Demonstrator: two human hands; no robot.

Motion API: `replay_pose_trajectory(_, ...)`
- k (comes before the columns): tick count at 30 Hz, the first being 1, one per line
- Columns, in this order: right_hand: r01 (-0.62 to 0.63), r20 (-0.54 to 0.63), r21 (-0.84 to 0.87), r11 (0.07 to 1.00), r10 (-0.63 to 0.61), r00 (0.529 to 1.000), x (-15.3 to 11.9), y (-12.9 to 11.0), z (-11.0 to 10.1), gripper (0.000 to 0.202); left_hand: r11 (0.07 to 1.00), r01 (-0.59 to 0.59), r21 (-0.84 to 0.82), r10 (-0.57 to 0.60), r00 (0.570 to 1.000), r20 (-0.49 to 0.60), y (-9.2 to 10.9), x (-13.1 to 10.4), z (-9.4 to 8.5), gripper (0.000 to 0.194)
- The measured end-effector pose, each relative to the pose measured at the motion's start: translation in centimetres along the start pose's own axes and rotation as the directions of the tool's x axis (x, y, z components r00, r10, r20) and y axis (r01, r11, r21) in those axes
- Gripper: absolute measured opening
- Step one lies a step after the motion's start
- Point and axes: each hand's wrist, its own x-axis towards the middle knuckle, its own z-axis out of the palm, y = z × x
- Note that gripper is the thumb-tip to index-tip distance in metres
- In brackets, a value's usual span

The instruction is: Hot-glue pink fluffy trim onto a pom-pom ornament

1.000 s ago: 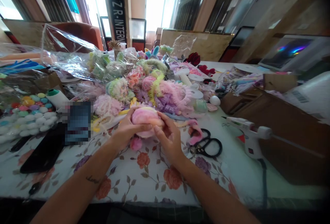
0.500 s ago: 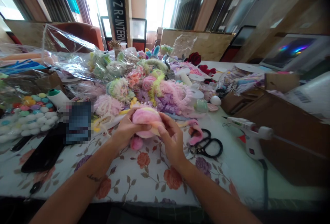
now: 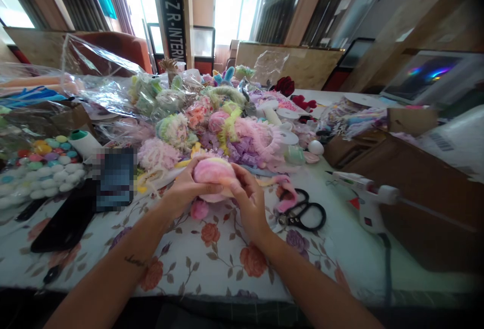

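The pink plush bundle (image 3: 214, 169) is located between both hands, above the floral cloth (image 3: 181, 263), its wider axis running left to right. The left hand (image 3: 184, 186) clamps its left side, thumb across the front; the right hand (image 3: 249, 200) pinches its right edge. Neither is nearer. Versus the preceding frame, the right thumb sits slightly closer to the left thumb

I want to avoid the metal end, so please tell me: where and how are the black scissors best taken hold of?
Probably by the nearer handle loop, coming from the right. The black scissors lie flat, loops towards the right and metal end towards the left; the pink strip lies by the farther loop, so the nearer one seems freer.
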Motion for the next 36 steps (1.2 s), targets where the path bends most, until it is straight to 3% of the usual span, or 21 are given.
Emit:
replay_pose_trajectory(8, 0.084, -0.035, 0.049, 0.995, -0.083, 0.996, -1.0, 0.0, 0.5, 0.031, 0.995, -0.092, -0.032, 0.089, 0.992, -0.094, -0.7, 0.3, 0.4, 0.061)
replay_pose_trajectory(12, 0.055, -0.041, 0.044, 0.998, -0.053, 0.998, -0.8, -0.1, 0.5, 0.032, 0.994, -0.092, -0.056, 0.086, 0.991, -0.102, -0.9, 0.3, 0.4, 0.061)
replay_pose_trajectory(17, -0.14, -0.039, 0.19, 0.972, 0.15, 0.988, 0.1, 0.2, 0.5, 0.044, 0.996, -0.014, -0.089, 0.021, 0.997, 0.076, 0.4, 0.0, -0.6, 0.071)
replay_pose_trajectory(19, -0.17, -0.039, 0.243, 0.955, 0.185, 0.982, 0.4, 0.1, 0.5, 0.044, 0.99, 0.019, -0.138, 0.003, 0.987, 0.159, 0.9, -0.1, -0.9, 0.075)
replay_pose_trajectory(21, -0.165, -0.036, 0.26, 0.951, 0.181, 0.983, 0.5, 0.0, 0.4, 0.041, 0.988, 0.029, -0.154, -0.002, 0.984, 0.176, 1.0, -0.1, -1.0, 0.078)
replay_pose_trajectory(27, -0.141, -0.004, 0.191, 0.971, 0.144, 0.99, 0.1, 0.1, 0.2, 0.039, 0.998, -0.04, 0.051, 0.04, 0.999, 0.008, 0.4, 0.0, -0.1, 0.072)
replay_pose_trajectory(36, -0.169, -0.025, 0.168, 0.971, 0.176, 0.984, -0.4, 1.0, 0.4, 0.037, 0.993, -0.103, 0.061, 0.109, 0.988, -0.112, -0.8, 0.4, 0.2, 0.062)
